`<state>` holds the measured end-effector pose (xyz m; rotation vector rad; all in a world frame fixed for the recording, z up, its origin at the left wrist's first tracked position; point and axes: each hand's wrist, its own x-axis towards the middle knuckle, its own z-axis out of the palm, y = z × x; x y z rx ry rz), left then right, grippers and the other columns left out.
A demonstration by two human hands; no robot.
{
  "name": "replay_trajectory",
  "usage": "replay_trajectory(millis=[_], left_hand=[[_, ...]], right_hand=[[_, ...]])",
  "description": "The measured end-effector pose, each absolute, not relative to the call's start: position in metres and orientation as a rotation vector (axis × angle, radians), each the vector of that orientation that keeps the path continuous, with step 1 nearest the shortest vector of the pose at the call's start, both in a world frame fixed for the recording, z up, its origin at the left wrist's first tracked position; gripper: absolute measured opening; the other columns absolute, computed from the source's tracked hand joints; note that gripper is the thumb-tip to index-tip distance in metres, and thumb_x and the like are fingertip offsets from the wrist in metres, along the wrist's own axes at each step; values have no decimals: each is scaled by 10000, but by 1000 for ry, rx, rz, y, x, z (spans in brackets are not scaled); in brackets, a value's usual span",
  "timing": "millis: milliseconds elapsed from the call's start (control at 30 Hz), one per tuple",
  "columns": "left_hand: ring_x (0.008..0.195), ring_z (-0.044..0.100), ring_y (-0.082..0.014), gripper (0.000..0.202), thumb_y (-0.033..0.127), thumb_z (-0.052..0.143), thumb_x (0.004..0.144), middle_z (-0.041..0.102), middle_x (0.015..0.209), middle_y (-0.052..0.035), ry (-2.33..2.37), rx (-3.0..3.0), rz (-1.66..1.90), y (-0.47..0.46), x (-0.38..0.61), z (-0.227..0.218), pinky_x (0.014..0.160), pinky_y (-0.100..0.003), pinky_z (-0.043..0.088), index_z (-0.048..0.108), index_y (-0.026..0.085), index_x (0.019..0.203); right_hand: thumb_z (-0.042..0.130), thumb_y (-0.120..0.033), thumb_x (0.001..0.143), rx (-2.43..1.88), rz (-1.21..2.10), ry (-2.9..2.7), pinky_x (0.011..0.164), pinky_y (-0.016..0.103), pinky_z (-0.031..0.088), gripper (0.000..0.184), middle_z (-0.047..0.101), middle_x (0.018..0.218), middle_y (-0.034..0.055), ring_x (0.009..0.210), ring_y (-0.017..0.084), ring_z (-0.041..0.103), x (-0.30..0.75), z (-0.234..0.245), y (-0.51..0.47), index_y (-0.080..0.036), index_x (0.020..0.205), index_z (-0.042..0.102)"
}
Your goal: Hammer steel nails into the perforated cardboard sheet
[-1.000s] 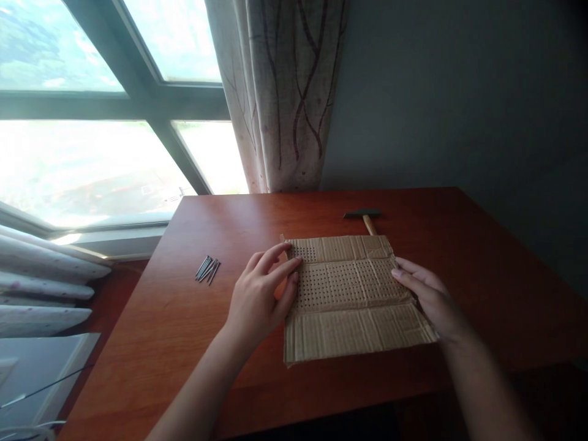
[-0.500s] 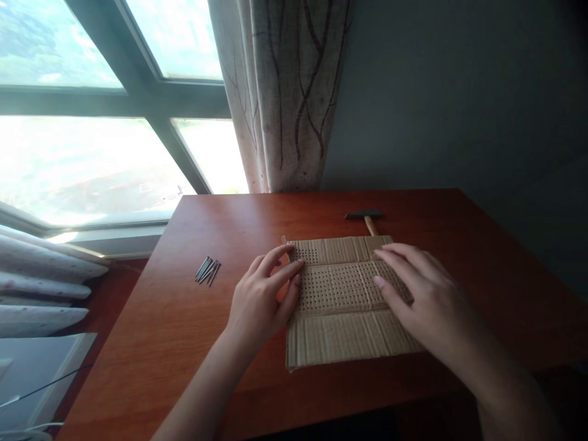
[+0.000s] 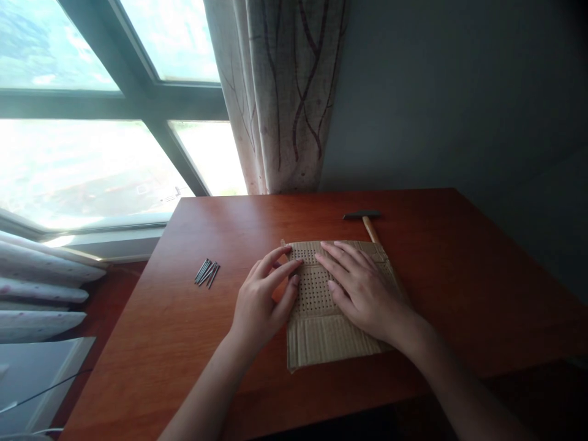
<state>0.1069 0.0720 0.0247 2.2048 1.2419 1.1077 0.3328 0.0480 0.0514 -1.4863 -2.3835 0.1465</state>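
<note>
A flat piece of brown cardboard (image 3: pixel 321 334), punched with rows of small holes, lies on the reddish wooden table (image 3: pixel 427 257). My left hand (image 3: pixel 264 300) rests at its left edge, fingers spread, fingertips on the cardboard's upper left corner. Laid flat on the middle of the cardboard is my right hand (image 3: pixel 361 288), fingers stretched out and pointing left. Neither hand holds anything.
A small bunch of nails (image 3: pixel 207 271) lies on the table to the left of my hands. A hammer (image 3: pixel 365 219) with a wooden handle lies just behind the cardboard. A patterned curtain (image 3: pixel 280 92) and a window (image 3: pixel 92 122) stand behind the table.
My right hand has slid from the cardboard's right edge leftward across it to its middle. My left hand has stayed at the left edge.
</note>
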Motion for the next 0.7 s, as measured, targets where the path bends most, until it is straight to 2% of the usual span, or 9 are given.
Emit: replay_trajectory(millis=[467,567,700], left_hand=[[1253,605,-261,314,224,573,961,587,1416,-132,1147,2063,1171,74,109,19,1030,-464,553,677,222,1257],[1202,623,-253,305,218,580,956,584,1420,-125,1147,2104,1171,75,108,18,1029,-471,548,696,230,1237],[1100,640,-234,316,212,568,958,572,1435,-120,1161,2198,1123,75,106,20,1004,-488,556,706,249,1240]], right_hand=[[426,-259,997,-1488,130,-2400,1199,515,355,485,473,1569,94,1443,286,399,331,58,48,-190,1462,545],[478,-291,993,-1461,181,-2405,1164,496,399,432,554,1480,98,1371,282,470,334,68,58,-205,1399,595],[538,-276,982,-1445,298,-2405,1060,462,469,311,672,1253,96,1189,264,579,333,79,89,-209,1250,680]])
